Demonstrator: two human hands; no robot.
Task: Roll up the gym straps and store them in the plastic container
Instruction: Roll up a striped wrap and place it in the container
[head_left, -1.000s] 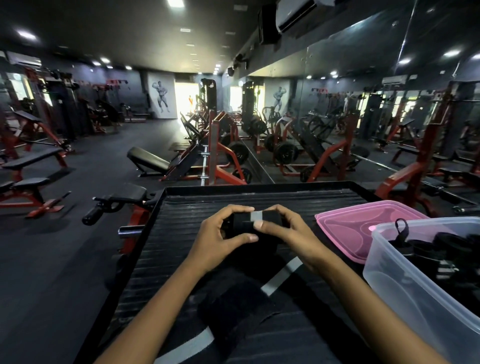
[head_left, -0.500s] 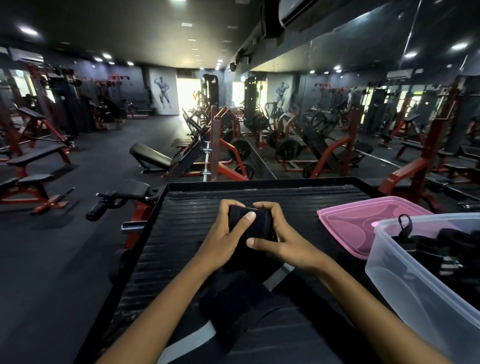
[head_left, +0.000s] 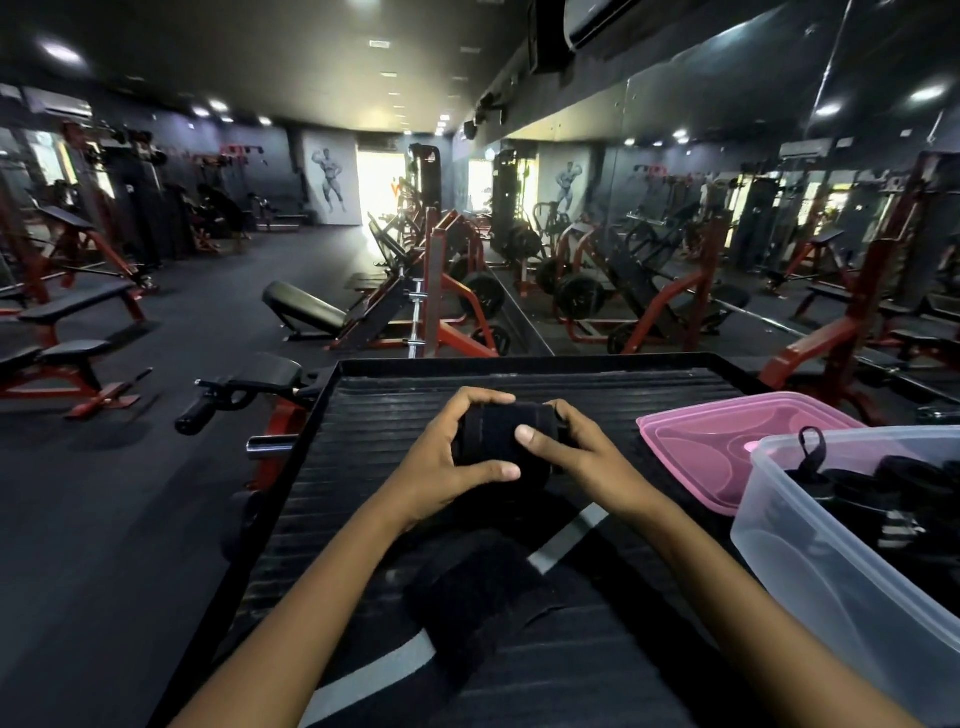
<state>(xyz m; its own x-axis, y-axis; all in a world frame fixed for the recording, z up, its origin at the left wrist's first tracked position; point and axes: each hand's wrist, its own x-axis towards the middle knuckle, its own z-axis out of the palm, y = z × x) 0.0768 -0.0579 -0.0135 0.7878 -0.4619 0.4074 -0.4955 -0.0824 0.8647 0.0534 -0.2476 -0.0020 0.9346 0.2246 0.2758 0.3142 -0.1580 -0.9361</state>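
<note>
A black gym strap roll (head_left: 498, 434) sits between both hands above the black ribbed platform (head_left: 363, 467). My left hand (head_left: 441, 462) grips its left side, thumb under the front. My right hand (head_left: 571, 452) grips the right side, thumb pressed on the roll's face. The strap's unrolled tail (head_left: 467, 597), black with a grey stripe, trails toward me across the platform. At the right stands the clear plastic container (head_left: 810, 561) with several rolled black straps (head_left: 893, 493) inside.
A pink lid (head_left: 691, 441) lies on the platform just beyond the container. The platform's raised rim (head_left: 519, 361) runs along its far edge. Red and black gym machines and benches (head_left: 78, 312) fill the floor beyond, with a mirror wall (head_left: 727, 182) at right.
The hands have kept turning the roll, which has grown thicker. The grey stripe seen on the roll one second ago is wound under, and less tail lies on the platform.
</note>
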